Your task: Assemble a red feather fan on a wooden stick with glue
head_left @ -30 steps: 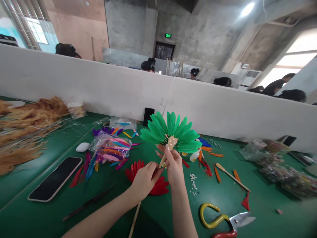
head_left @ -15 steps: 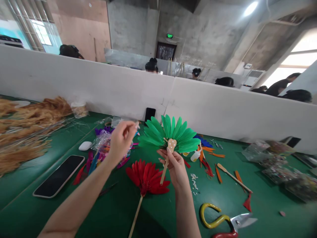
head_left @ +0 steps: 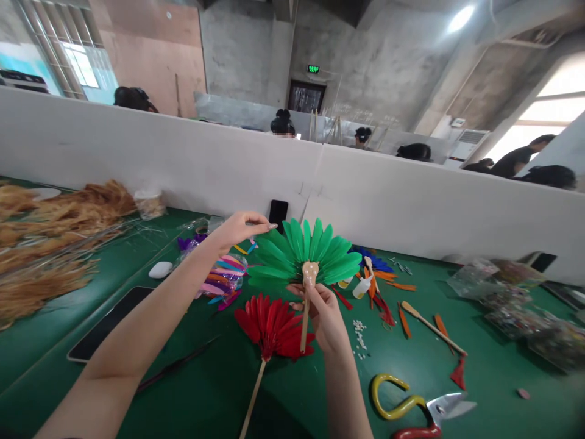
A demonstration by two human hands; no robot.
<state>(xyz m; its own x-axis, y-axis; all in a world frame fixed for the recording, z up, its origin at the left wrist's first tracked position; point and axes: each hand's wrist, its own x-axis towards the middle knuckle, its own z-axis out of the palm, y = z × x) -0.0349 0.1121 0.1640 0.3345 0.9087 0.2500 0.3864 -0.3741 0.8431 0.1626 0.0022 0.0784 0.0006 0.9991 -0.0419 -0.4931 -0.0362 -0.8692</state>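
My right hand (head_left: pixel 323 314) is closed round the wooden handle of a green feather fan (head_left: pixel 311 250), held up over the table. Pearl-like beads dot the fan's rounded wooden centre. At the fan's upper left, my left hand (head_left: pixel 244 230) has its thumb and fingers pinched together on a feather's tip. Below lies a red feather fan (head_left: pixel 269 329) on a thin stick, partly covered by the green fan's handle. Small white beads (head_left: pixel 359 338) are scattered to the right of my right hand, with a small white glue bottle (head_left: pixel 362 287) behind them.
Scissors (head_left: pixel 425 405) with yellow and red handles lie front right. A wooden stick with a red tassel (head_left: pixel 434 328) and orange feathers (head_left: pixel 404 321) are behind them. Bagged coloured feathers (head_left: pixel 223 274), a phone (head_left: pixel 107 323) and tan plumes (head_left: pixel 59 244) lie left. A white partition (head_left: pixel 219 164) closes the back.
My left hand has moved right and extended its fingers to the green fan's upper left feathers. The green fan has shifted slightly left and turned a little, its handle now nearly upright.
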